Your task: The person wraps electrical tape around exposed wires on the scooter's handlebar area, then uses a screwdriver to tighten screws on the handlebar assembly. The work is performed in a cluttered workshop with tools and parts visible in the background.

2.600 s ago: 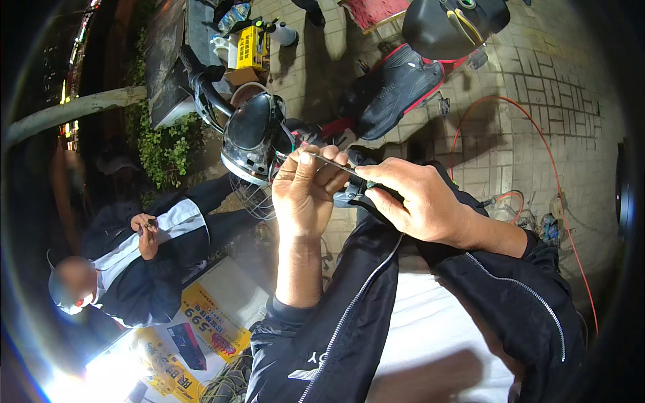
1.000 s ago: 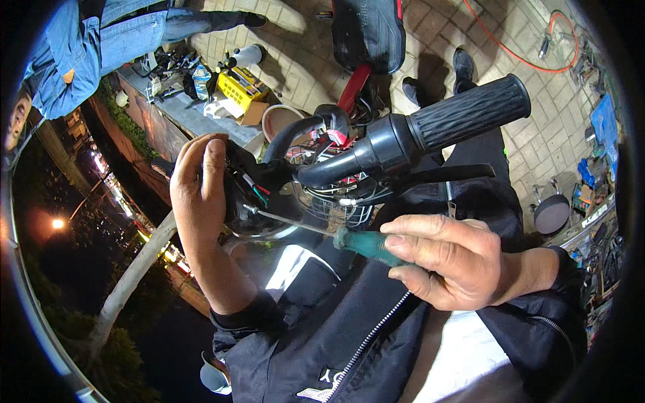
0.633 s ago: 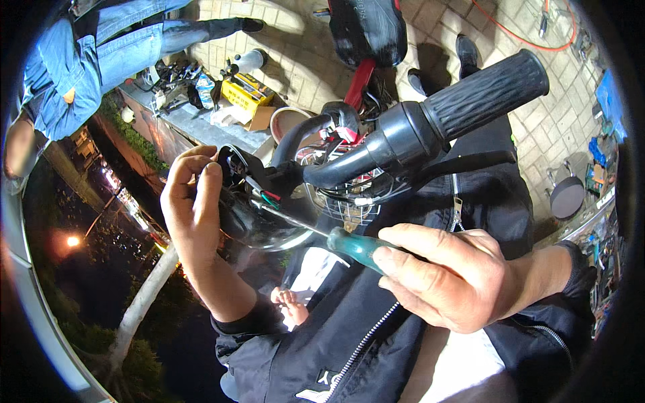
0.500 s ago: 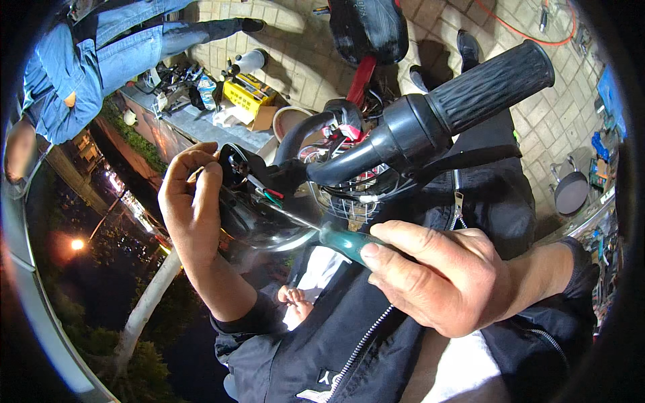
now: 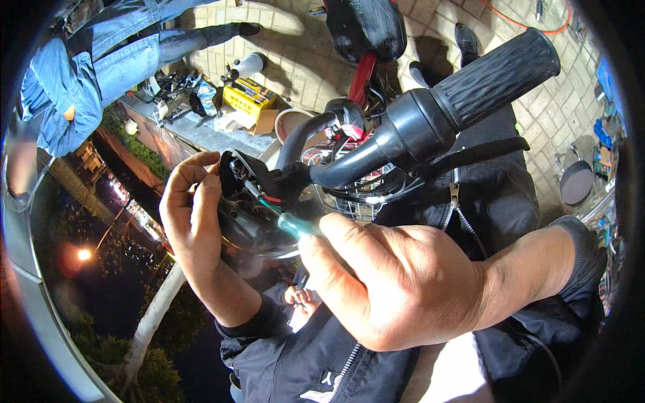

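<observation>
A black rounded housing (image 5: 252,228), which looks like a headlight shell, sits at the front of the handlebar, its open side showing red, green and white wires (image 5: 259,193). Curled fingers of my left hand (image 5: 193,215) grip its left rim. In my right hand (image 5: 403,282) is a screwdriver (image 5: 295,226) with a translucent green handle, held from the right and pointing into the housing among the wires. The shaft is barely visible and its tip is hidden. Above my right hand runs the handlebar (image 5: 349,164) with its black ribbed grip (image 5: 500,77).
A brake lever (image 5: 480,156) and cables lie beneath the grip. Behind are a wire basket (image 5: 356,201) and a black seat (image 5: 366,30). A ledge (image 5: 259,142) at the left carries a yellow box (image 5: 247,101) and loose parts. A person in blue denim (image 5: 74,87) stands far left.
My right hand has moved left, carrying the screwdriver farther toward the housing, so its shaft hardly shows now. My left hand stays at the rim.
</observation>
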A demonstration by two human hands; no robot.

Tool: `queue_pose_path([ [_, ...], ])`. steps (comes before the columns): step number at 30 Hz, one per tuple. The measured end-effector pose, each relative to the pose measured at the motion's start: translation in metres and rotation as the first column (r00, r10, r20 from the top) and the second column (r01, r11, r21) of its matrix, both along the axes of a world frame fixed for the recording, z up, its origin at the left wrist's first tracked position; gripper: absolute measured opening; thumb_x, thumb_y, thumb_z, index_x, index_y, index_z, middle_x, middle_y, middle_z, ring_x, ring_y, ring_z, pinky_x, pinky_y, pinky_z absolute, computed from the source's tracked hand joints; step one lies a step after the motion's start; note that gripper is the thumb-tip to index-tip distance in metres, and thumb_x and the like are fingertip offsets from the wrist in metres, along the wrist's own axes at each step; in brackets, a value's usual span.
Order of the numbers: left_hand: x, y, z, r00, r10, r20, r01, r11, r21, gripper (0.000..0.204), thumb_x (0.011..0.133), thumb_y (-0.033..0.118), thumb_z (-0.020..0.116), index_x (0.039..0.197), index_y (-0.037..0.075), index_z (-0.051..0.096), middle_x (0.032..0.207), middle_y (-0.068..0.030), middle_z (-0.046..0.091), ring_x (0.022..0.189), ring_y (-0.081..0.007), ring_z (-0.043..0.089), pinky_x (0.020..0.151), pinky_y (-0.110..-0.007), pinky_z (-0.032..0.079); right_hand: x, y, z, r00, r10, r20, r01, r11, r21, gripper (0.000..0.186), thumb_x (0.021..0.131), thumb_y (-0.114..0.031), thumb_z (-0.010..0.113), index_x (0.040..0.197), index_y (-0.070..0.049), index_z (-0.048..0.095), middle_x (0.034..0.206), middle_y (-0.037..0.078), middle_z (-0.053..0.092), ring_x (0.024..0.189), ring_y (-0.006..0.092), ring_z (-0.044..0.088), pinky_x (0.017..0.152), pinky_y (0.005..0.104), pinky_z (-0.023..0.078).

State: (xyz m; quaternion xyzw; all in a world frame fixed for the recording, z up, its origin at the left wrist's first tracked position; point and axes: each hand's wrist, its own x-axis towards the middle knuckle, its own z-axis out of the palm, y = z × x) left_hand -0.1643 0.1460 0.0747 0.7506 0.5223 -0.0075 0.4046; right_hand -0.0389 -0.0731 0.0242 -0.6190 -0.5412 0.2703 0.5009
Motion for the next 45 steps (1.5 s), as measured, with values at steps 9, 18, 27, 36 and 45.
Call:
queue_pose_path([
  [9,0.004,-0.004,0.002,0.998,0.009,-0.058,-0.009,1.000,0.014,0.006,0.090,0.000,0.055,0.091,-0.004,0.059,0.113,-0.0113,0.066,0.087,-0.0089,0.057,0.084,-0.025,0.045,0.001,0.004,0.012,0.998,-0.049,0.044,0.048,0.998,0.035,0.030,0.086,-0.011,0.066,0.104,0.013,0.063,0.094,0.028,0.064,0.059,0.0182,0.062,0.047,0.0240,0.051],
  [18,0.013,-0.003,0.005,0.998,-0.003,-0.063,0.004,1.000,0.013,0.006,0.090,0.000,0.055,0.092,-0.004,0.059,0.112,-0.0114,0.066,0.087,-0.0085,0.056,0.086,-0.025,0.046,-0.006,0.019,0.006,0.994,-0.053,0.096,0.052,0.999,0.011,0.037,0.088,-0.024,0.065,0.100,0.012,0.064,0.094,0.025,0.063,0.055,0.0145,0.056,0.045,0.0214,0.045],
  [27,0.025,0.007,0.006,0.997,-0.011,-0.073,0.011,1.000,0.000,0.004,0.091,0.000,0.057,0.091,-0.003,0.059,0.111,-0.0113,0.067,0.086,-0.0080,0.055,0.081,-0.023,0.045,0.007,0.028,0.001,0.994,-0.057,0.092,0.055,0.998,0.027,0.041,0.093,-0.028,0.063,0.102,0.013,0.063,0.094,0.026,0.064,0.058,0.0166,0.061,0.048,0.0235,0.050],
  [36,0.027,0.023,-0.002,0.988,-0.144,-0.053,0.147,0.988,0.051,0.004,0.091,0.001,0.061,0.091,-0.003,0.062,0.089,-0.0022,0.061,0.078,-0.0061,0.050,0.074,-0.020,0.042,0.015,0.033,0.001,0.995,-0.104,0.006,0.104,0.994,0.035,0.043,0.091,-0.028,0.070,0.100,0.013,0.063,0.087,0.025,0.065,0.059,0.0195,0.065,0.048,0.0252,0.054],
  [45,0.036,0.020,0.003,0.950,-0.279,-0.141,0.295,0.949,0.111,0.017,0.090,-0.005,0.057,0.102,-0.004,0.069,0.085,-0.0034,0.059,0.080,-0.0100,0.051,0.074,-0.023,0.040,0.036,0.018,0.006,0.993,-0.091,-0.075,0.090,0.996,-0.019,0.029,0.084,-0.006,0.064,0.106,0.013,0.064,0.092,0.028,0.065,0.061,0.0229,0.067,0.049,0.0286,0.055],
])
